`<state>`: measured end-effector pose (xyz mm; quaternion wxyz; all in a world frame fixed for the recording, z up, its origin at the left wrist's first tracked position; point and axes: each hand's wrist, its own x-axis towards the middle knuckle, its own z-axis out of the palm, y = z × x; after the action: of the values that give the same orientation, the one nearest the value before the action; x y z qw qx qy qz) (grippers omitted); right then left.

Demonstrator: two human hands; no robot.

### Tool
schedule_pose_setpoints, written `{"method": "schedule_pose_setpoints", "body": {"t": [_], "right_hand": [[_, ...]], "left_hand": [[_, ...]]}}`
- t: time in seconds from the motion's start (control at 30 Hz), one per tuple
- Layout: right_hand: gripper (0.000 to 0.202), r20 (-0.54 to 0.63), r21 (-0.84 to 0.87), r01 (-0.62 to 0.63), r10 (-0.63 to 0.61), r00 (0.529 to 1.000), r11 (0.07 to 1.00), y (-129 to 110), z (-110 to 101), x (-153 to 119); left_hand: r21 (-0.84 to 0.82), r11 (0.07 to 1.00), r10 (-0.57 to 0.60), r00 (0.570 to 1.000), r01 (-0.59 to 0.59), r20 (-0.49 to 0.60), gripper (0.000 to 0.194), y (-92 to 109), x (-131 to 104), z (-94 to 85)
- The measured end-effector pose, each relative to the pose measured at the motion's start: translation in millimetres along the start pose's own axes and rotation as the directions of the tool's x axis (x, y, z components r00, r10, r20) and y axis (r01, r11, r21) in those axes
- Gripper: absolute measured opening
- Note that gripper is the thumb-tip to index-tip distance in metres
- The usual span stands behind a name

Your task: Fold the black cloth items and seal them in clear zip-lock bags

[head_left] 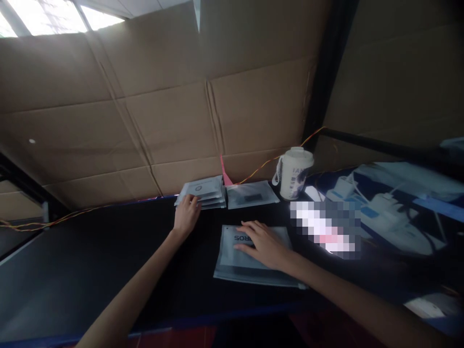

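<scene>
My left hand rests on the front edge of a stack of frosted zip bags, its fingers slightly bent over the top one. The undersides of those fingers are hidden. A single frosted zip bag with dark printed letters lies flat on the black table near me. On top of it lies my right hand, palm down, fingers stretched out and thumb apart. Just right of the stack, another zip bag has something dark showing through it.
A white lidded cup with a strap stands behind on the right. Beyond it are white power strips with plugs and cables. A blurred-out bright object lies right of my hand. Cardboard walls the back of the black table.
</scene>
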<state>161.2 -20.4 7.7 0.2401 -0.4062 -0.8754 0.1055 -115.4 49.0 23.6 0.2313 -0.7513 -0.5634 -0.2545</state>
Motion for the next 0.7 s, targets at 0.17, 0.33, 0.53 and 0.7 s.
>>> {"method": "schedule_pose_setpoints", "body": {"t": [0.17,0.33,0.53,0.7], "right_hand": [[0.051,0.001,0.015,0.077,-0.077,0.997,0.997,2,0,10],[0.047,-0.049,0.025,0.129,-0.127,0.991,0.991,3,5,16],[0.020,-0.441,0.006,0.293,-0.260,0.859,0.956,-3,-6,13],[0.011,-0.657,0.071,0.292,-0.175,0.733,0.954,-15,-41,7]], "left_hand": [[0.064,0.998,0.015,1.000,-0.016,0.006,0.019,-21,8,19.7],[0.076,0.997,0.031,0.999,-0.029,-0.030,0.025,-19,11,4.3],[0.027,0.992,0.128,0.991,-0.127,-0.043,0.025,33,-1,-47.2],[-0.246,0.879,0.427,0.904,-0.409,0.023,0.019,107,-54,-73.9]]}}
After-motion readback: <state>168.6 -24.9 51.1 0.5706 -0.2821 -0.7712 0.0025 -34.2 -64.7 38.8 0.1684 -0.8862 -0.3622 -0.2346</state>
